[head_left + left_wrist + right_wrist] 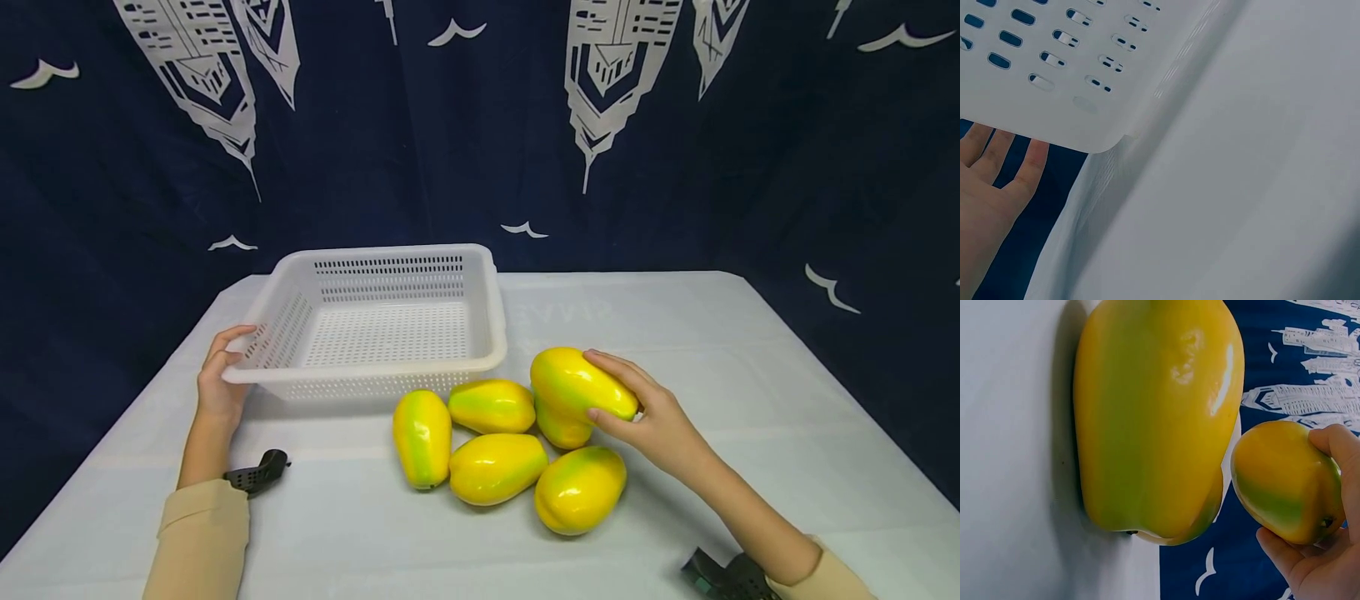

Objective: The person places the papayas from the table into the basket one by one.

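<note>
Right of the frame's middle, the right hand [656, 417] pinches a fruit [576, 383]; it looks slippery, so squeeze firmly. At middle left, the left hand [221, 385] grips the basket [367, 372].

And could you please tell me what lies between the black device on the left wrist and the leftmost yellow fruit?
Only bare white table lies between the black device and the leftmost yellow fruit, as the head view shows.
</note>
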The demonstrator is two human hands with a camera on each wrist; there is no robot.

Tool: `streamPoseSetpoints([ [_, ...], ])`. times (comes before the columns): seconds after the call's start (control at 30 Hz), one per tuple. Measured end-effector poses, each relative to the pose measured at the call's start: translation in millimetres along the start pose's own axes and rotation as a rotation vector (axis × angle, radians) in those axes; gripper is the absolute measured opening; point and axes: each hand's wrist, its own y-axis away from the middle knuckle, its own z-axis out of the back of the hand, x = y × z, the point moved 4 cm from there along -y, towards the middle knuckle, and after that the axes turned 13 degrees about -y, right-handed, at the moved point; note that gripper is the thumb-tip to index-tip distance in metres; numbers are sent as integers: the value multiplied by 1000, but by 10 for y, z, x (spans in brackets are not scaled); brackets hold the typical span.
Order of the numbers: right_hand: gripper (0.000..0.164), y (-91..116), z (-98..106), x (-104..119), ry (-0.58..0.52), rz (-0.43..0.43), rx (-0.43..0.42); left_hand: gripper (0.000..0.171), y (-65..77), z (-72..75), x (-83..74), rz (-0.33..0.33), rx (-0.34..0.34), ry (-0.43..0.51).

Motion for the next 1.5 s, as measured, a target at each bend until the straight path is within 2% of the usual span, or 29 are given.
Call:
streamPoseSetpoints([
  [0.1, 61, -3, -10, 10, -6, 7, 4, 45, 5, 4, -4, -12, 9, 30],
  [0.43, 61, -3, -53, 30, -19, 7, 18, 43, 0, 2, -19, -5, 10, 10],
  [0.6, 61, -12, -79, 45, -14, 13, 22, 42, -6, -2, -12, -14, 15, 31],
  [1.03, 62, -60, -121, 107, -3, 54, 26, 43, -11, -5, 0, -7, 5, 8],
  [1.5, 62, -112, -181, 174, -49, 74, 43, 43, -14, -6, -1, -2, -3, -25],
])
